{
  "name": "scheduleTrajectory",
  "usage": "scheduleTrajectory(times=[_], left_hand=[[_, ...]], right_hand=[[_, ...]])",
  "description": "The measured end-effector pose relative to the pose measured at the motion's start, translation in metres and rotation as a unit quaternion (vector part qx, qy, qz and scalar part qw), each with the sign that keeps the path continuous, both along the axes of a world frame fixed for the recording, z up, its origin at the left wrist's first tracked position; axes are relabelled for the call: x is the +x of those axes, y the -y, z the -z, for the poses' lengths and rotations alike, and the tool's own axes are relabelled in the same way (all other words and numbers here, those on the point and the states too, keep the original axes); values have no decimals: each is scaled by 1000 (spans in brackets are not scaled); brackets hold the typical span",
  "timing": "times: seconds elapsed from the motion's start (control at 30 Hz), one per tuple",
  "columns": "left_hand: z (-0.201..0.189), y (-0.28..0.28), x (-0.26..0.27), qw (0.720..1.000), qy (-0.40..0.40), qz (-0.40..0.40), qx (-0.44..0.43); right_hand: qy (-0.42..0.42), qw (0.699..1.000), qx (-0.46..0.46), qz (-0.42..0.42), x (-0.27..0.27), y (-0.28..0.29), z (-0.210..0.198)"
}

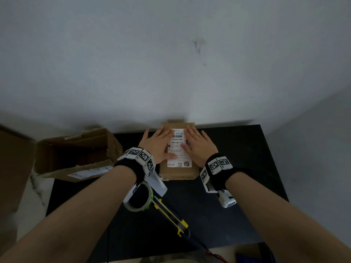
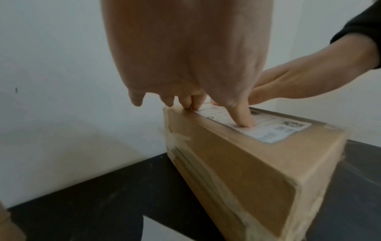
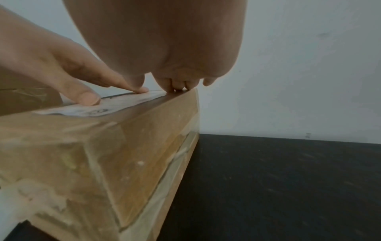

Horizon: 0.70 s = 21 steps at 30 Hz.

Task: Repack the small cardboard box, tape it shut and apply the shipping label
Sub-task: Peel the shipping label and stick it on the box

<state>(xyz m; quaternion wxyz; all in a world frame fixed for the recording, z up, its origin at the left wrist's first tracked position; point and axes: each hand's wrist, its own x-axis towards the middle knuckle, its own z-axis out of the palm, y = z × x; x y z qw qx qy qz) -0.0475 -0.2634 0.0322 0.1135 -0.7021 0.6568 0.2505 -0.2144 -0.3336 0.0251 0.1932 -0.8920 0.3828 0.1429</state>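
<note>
The small cardboard box point(image 1: 178, 172) lies taped shut on the black table point(image 1: 247, 158), near the wall. A white shipping label point(image 1: 179, 149) covers its top. My left hand point(image 1: 158, 144) lies flat on the label's left side with fingers straight, and its thumb presses the label point(image 2: 266, 128) in the left wrist view. My right hand point(image 1: 199, 144) lies flat on the label's right side, fingers straight. The right wrist view shows the box point(image 3: 128, 146) side with clear tape and my fingertips point(image 3: 177, 86) at its far top edge.
A larger open cardboard box point(image 1: 76, 154) lies on its side at the table's left edge. A roll of clear tape point(image 1: 140, 198) and a yellow-and-black utility knife point(image 1: 171, 215) lie near the front. A white backing sheet point(image 1: 158, 184) lies under my left wrist.
</note>
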Motion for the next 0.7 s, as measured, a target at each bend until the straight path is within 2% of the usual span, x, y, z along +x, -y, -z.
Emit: scheduleTrajectory(times=[0.33,0.57,0.7], left_hand=[[1,7,3,1000,-8,2,13],[-2,9,3,1000,-12,3,20],[-2,10,3,1000,-3,13,19]], right_hand=[[-30,997,-44,-55,11,-2,3],[-33,997,-60,27,-7,5,-1],[-19,996,-69,-43,7,-5,-2]])
